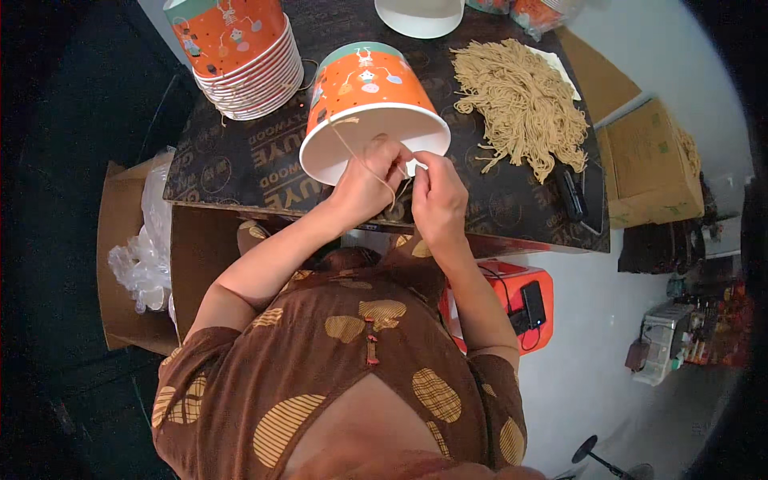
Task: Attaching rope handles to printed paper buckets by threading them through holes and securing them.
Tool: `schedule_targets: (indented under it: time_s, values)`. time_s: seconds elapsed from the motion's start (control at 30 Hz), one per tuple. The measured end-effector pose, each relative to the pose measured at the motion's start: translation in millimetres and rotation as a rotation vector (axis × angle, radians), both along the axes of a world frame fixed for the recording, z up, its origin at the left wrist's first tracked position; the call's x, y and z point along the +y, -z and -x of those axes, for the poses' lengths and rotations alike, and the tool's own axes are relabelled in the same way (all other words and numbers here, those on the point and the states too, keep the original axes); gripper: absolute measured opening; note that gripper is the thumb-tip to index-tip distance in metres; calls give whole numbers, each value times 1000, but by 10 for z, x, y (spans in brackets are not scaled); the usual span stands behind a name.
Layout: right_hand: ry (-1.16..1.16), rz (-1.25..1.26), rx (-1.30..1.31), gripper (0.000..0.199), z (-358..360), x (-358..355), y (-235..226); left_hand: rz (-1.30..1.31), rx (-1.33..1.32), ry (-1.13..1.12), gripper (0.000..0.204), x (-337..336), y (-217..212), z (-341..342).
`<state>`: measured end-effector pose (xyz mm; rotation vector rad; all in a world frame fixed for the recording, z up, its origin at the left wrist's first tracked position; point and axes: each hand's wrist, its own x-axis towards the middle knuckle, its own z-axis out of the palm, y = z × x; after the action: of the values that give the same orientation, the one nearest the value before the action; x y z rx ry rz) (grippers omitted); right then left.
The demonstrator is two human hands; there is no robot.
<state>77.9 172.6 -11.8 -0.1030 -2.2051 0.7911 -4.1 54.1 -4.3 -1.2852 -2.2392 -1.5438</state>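
at the table edge [228, 196], both hands [366, 182] [441, 198] pinching string [342, 141] by the orange bucket [364, 88] rim, bare tabletop [256, 156] to its left

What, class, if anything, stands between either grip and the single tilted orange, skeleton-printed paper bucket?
Nothing visible blocks them: the left grip and right grip are together at the near rim of the tilted bucket. Only a thin tan string crosses its opening and the left grip.

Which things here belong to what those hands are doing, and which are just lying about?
In the job: left hand, right hand, orange bucket, thin cord; probably the cord pile, bucket stack.

Apparently lying about: clear plastic, black cabled device, red stool.
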Motion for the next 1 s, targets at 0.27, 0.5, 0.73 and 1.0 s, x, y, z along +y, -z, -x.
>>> schedule_targets:
  time_s: [0.27, 0.5, 0.73, 1.0]
  values:
    - [1, -29, -76, 24, -39, 22, -27, 54, 76, 22, 16, -13, 40, 22]
    - [-76, 66, -112, 25, -67, 39, -93, 82, 182, 121, 24, -12, 89, 75]
    - [-74, 65, -231, 14, -21, 40, -120, 96, 171, 118, 28, -22, 122, 93]
    - [-66, 50, -224, 10, -10, 15, -99, 20, 131, 116, 20, -54, 68, 69]
